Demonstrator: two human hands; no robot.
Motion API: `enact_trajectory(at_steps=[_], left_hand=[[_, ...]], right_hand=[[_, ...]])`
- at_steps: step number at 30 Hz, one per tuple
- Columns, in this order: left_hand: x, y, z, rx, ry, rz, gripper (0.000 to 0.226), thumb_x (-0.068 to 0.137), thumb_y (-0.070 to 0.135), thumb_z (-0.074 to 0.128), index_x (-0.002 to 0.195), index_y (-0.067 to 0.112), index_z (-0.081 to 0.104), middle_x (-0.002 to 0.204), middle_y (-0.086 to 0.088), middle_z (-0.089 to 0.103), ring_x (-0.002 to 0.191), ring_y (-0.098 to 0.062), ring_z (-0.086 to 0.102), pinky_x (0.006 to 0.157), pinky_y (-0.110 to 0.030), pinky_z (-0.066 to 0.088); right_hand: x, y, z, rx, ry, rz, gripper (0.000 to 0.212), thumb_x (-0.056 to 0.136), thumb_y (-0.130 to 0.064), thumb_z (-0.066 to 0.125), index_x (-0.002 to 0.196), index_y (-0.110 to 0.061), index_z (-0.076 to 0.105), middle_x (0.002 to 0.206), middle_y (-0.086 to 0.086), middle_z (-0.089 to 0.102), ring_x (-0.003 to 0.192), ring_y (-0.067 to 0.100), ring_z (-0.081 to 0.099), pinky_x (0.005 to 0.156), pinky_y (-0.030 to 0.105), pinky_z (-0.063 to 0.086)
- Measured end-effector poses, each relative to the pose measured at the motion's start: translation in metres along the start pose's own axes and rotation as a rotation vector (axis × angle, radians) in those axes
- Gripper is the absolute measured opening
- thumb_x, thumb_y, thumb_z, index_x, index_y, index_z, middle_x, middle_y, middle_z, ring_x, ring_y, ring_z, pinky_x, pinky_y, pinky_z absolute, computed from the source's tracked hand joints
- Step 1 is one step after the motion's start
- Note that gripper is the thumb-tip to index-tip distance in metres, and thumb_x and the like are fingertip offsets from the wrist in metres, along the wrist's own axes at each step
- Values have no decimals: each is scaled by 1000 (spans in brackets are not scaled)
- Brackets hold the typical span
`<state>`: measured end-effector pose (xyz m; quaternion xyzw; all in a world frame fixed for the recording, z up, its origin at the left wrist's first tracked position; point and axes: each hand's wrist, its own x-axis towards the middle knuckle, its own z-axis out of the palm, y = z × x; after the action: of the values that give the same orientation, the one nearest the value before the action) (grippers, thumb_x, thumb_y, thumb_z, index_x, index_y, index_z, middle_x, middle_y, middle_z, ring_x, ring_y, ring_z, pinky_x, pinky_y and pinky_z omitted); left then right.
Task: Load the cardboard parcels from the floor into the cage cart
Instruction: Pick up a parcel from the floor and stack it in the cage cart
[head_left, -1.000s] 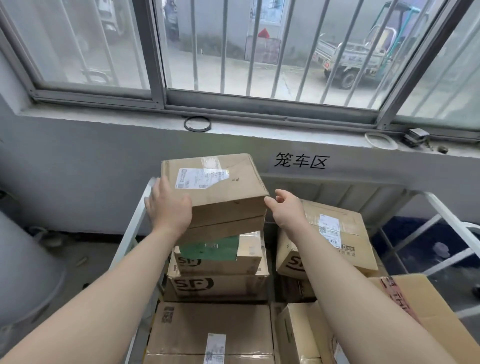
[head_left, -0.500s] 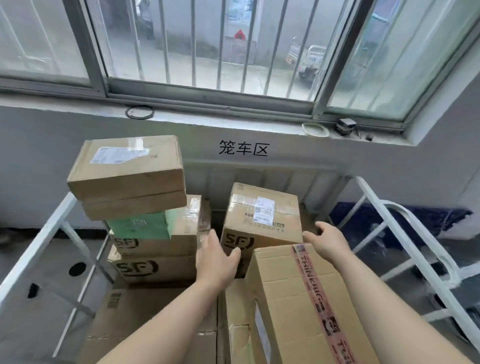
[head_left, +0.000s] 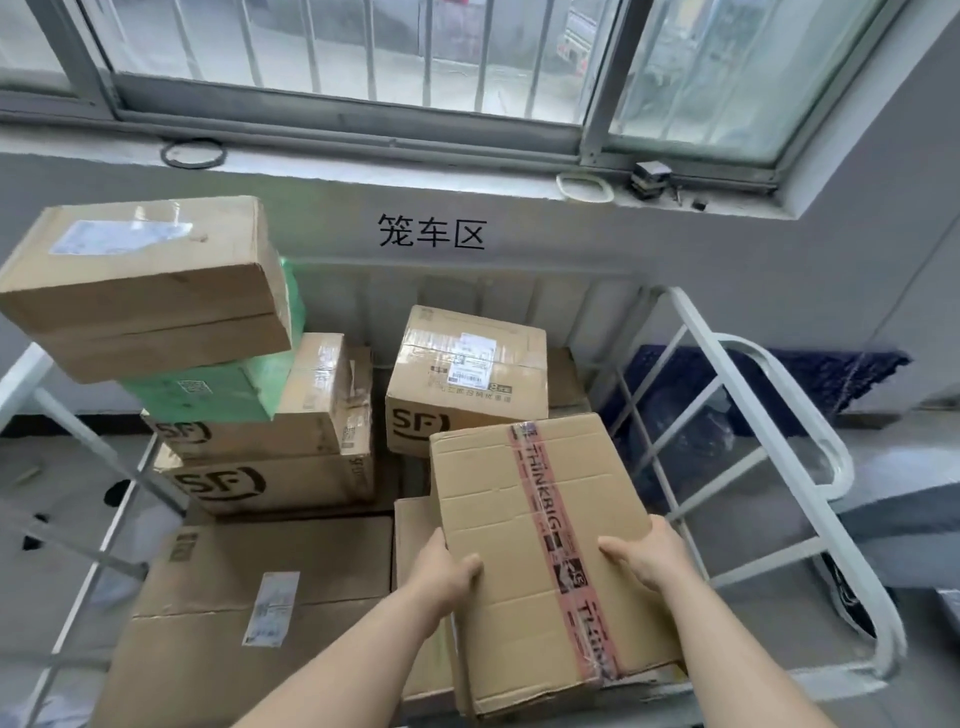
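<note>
A tall cardboard parcel sealed with red printed tape (head_left: 519, 519) stands in the white cage cart (head_left: 779, 467), at its near right. My left hand (head_left: 447, 571) grips the parcel's left edge, thumb on the top face. At the right edge, my right hand (head_left: 644, 561) holds it the same way. A flat brown parcel (head_left: 145, 291) tops the left stack, lying on a green-wrapped parcel (head_left: 208, 389) and two SF boxes (head_left: 270, 483). Another SF box (head_left: 467, 379) stands behind the taped parcel.
A large flat box (head_left: 234, 597) lies on the cart's near left. The cart's white tubular side rails stand on both sides, close to my right wrist. Behind it are a grey wall and a window sill (head_left: 363, 176) with small items. Grey floor lies left and right.
My hands let go of the flat parcel on top of the left stack. They moved right and down to the red-taped parcel and now grip its two sides.
</note>
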<state>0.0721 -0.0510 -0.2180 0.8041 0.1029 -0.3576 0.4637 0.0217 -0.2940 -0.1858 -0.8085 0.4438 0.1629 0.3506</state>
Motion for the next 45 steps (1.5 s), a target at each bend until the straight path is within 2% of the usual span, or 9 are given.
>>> enact_trajectory(at_steps=[2,5,7,11,16,23,31,39,45], left_hand=[[2,-4,1,-50,31,-10,40,91,15,61,129,11,49,127,-5,61,108,-19,57,91,-21,40],[3,-9,-10,-78,69,-11,36,89,14,63,124,12,55,121,-4,65,105,-20,60,91,-23,44],[2,-10,-27,-85,115,-11,32,87,17,64,119,14,59,117,-2,67,105,-20,62,90,-25,45],[0,-13,-79,-76,226,-33,25,83,35,69,103,23,58,102,6,65,102,-20,62,85,-25,45],[2,-45,-159,-83,370,-122,84,43,75,67,112,28,60,108,8,69,100,-22,65,91,-37,50],[2,-116,-266,-173,465,-197,70,61,51,84,118,19,58,114,-1,67,103,-25,62,93,-38,50],[34,-196,-353,-169,477,-292,59,74,21,84,120,12,48,119,-8,62,110,-29,59,93,-36,45],[97,-273,-393,44,412,-392,75,65,33,88,125,13,48,125,-9,61,113,-31,59,98,-44,48],[126,-304,-393,121,379,-431,86,69,33,85,137,10,37,138,-14,49,121,-36,53,100,-48,45]], right_hand=[[5,2,4,30,20,-6,72,70,-42,83,127,-11,51,126,10,62,113,32,60,99,45,49],[11,-1,14,38,58,-32,89,55,-54,83,127,-14,49,125,9,60,112,31,59,96,49,51],[-1,-18,20,11,75,-55,95,56,-57,84,131,-12,46,130,10,56,116,32,56,97,50,50],[-29,-62,45,-10,95,-105,90,64,-54,84,131,-10,42,136,12,50,124,34,51,102,50,46],[-67,-121,103,41,50,-208,84,67,-48,83,127,-7,42,135,14,49,126,33,47,104,46,43],[-109,-180,219,45,-93,-192,83,74,-39,83,134,-5,38,141,14,44,130,34,43,106,45,41],[-125,-219,356,-7,-229,-76,83,72,-35,85,134,-9,37,136,14,52,123,35,53,100,50,49],[-117,-228,442,-139,-289,-12,56,81,-27,76,121,-9,41,125,12,59,111,33,60,93,43,52],[-106,-222,476,-193,-308,35,46,86,-31,70,120,-12,45,122,9,61,109,30,61,93,43,52]])
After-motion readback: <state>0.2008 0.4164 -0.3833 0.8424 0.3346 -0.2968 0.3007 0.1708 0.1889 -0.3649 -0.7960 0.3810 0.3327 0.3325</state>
